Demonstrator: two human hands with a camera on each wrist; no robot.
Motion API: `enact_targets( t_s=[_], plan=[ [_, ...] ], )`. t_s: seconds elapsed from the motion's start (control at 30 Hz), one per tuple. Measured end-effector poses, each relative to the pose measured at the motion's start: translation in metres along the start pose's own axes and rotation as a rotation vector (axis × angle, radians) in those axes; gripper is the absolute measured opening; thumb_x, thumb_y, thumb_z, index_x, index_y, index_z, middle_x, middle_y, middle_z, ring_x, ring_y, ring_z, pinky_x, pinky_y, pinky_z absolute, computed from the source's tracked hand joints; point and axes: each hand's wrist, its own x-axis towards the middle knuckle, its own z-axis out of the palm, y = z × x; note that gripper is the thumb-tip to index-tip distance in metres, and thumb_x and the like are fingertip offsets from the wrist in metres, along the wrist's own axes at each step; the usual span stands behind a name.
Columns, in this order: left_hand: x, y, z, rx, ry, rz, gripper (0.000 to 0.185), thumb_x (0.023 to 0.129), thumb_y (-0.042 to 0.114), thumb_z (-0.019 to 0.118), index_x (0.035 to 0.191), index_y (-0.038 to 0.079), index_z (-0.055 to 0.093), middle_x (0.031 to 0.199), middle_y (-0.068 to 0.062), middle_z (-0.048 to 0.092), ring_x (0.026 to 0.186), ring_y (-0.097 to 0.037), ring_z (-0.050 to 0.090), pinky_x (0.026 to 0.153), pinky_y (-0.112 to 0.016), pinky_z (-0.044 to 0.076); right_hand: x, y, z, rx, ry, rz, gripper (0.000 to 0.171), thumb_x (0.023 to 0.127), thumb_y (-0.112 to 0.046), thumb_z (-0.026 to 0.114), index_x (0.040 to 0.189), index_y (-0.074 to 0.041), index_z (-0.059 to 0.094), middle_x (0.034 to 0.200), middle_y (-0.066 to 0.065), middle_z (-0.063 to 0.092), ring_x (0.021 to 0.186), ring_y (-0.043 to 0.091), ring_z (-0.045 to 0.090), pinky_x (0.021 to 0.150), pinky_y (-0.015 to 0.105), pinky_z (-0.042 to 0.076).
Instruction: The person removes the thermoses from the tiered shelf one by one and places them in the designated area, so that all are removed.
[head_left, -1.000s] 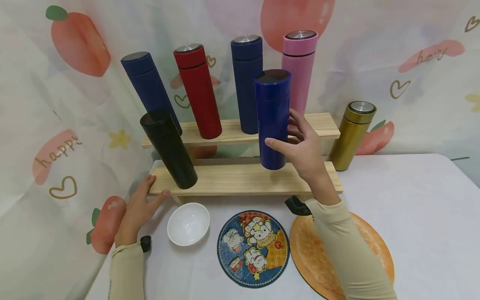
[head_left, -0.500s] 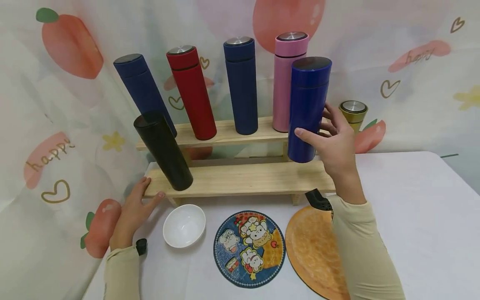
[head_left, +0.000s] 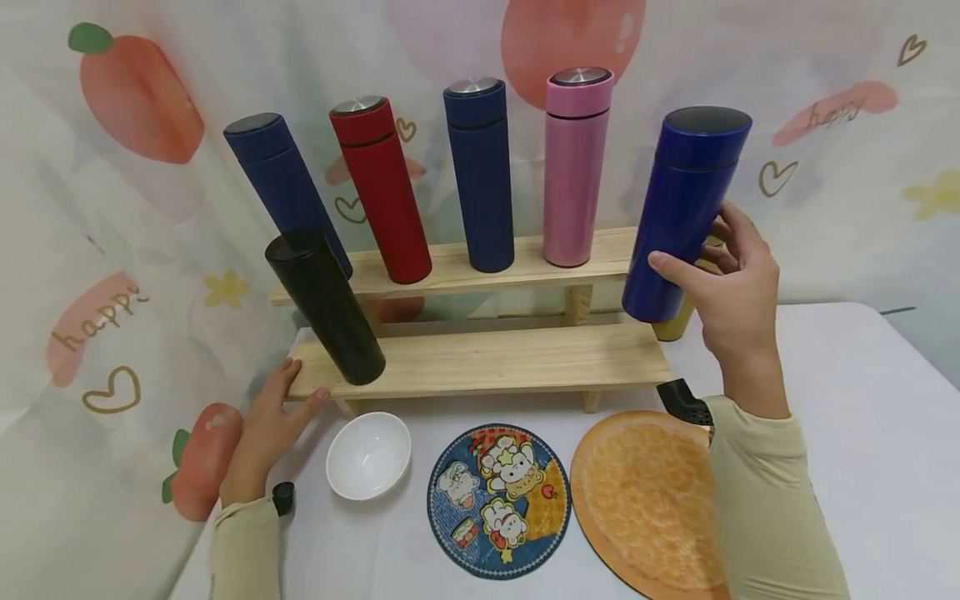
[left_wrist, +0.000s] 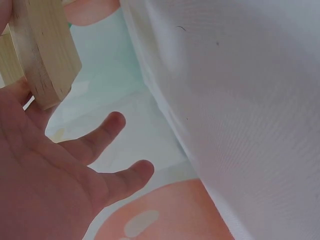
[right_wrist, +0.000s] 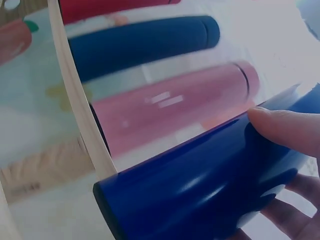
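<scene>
Over the last second I watched the right hand carry the glossy blue flask off the lower shelf and out to the right, so that it hung in the air past the shelf's right end, tilted a little, in front of the gold flask, most of which it hid. Thumb and fingers were curled round its lower half, and the right wrist view showed the thumb pressed on the shiny body. I judged the flask was leaving the rack rather than being re-seated. The left hand had not moved: fingers straight, resting against the lower shelf's left end near the black flask, holding nothing.
</scene>
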Motion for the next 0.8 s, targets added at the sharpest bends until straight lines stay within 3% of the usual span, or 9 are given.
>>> enact_targets(
  t_s=[0.07, 0.17, 0.27, 0.4, 0.5, 0.8],
  plan=[
    [0.000, 0.001, -0.001, -0.007, -0.002, 0.001, 0.099, 0.104, 0.057, 0.065, 0.170, 0.002, 0.018, 0.176, -0.024, 0.012, 0.158, -0.053, 0.017, 0.120, -0.075, 0.020, 0.002, 0.000, -0.008, 0.014, 0.018, -0.003, 0.078, 0.078, 0.006, 0.092, 0.148, -0.019, 0.066, 0.133, 0.009, 0.064, 0.105, 0.022, 0.066, 0.082, 0.024, 0.055],
    [0.000, 0.001, -0.002, -0.005, 0.000, -0.002, 0.099, 0.104, 0.058, 0.064, 0.170, 0.001, 0.017, 0.176, -0.025, 0.011, 0.157, -0.053, 0.016, 0.120, -0.075, 0.019, 0.004, 0.000, -0.021, 0.034, 0.049, 0.009, 0.080, 0.078, 0.006, 0.092, 0.149, -0.020, 0.065, 0.133, 0.009, 0.063, 0.102, 0.022, 0.067, 0.064, 0.020, 0.056],
    [-0.001, 0.001, -0.002, 0.002, -0.001, -0.005, 0.099, 0.104, 0.058, 0.064, 0.170, 0.001, 0.017, 0.177, -0.024, 0.011, 0.157, -0.053, 0.016, 0.120, -0.075, 0.020, 0.007, 0.000, -0.033, 0.019, 0.099, 0.032, 0.081, 0.078, 0.005, 0.092, 0.150, -0.022, 0.064, 0.136, 0.009, 0.063, 0.104, 0.021, 0.066, 0.062, 0.019, 0.055],
    [-0.001, 0.000, -0.002, 0.004, 0.001, 0.002, 0.098, 0.104, 0.057, 0.064, 0.170, 0.000, 0.017, 0.176, -0.024, 0.011, 0.157, -0.054, 0.017, 0.120, -0.075, 0.020, 0.011, 0.002, -0.047, -0.034, 0.173, 0.079, 0.081, 0.081, 0.003, 0.092, 0.151, -0.025, 0.062, 0.145, 0.007, 0.060, 0.114, 0.019, 0.062, 0.095, 0.030, 0.054],
    [-0.002, 0.000, -0.001, 0.000, -0.001, -0.002, 0.099, 0.104, 0.057, 0.064, 0.170, 0.001, 0.017, 0.176, -0.024, 0.011, 0.157, -0.054, 0.016, 0.120, -0.075, 0.019, 0.013, 0.004, -0.056, -0.064, 0.203, 0.110, 0.081, 0.083, 0.001, 0.091, 0.153, -0.027, 0.061, 0.148, 0.005, 0.059, 0.116, 0.018, 0.060, 0.114, 0.039, 0.045],
    [-0.002, 0.002, 0.001, -0.007, -0.010, -0.009, 0.101, 0.103, 0.059, 0.064, 0.171, 0.002, 0.016, 0.177, -0.023, 0.010, 0.158, -0.054, 0.015, 0.120, -0.075, 0.019, 0.021, 0.016, -0.082, -0.082, 0.235, 0.178, 0.081, 0.086, 0.000, 0.089, 0.155, -0.029, 0.058, 0.149, 0.002, 0.056, 0.116, 0.015, 0.058, 0.125, 0.043, 0.032]
  ],
)
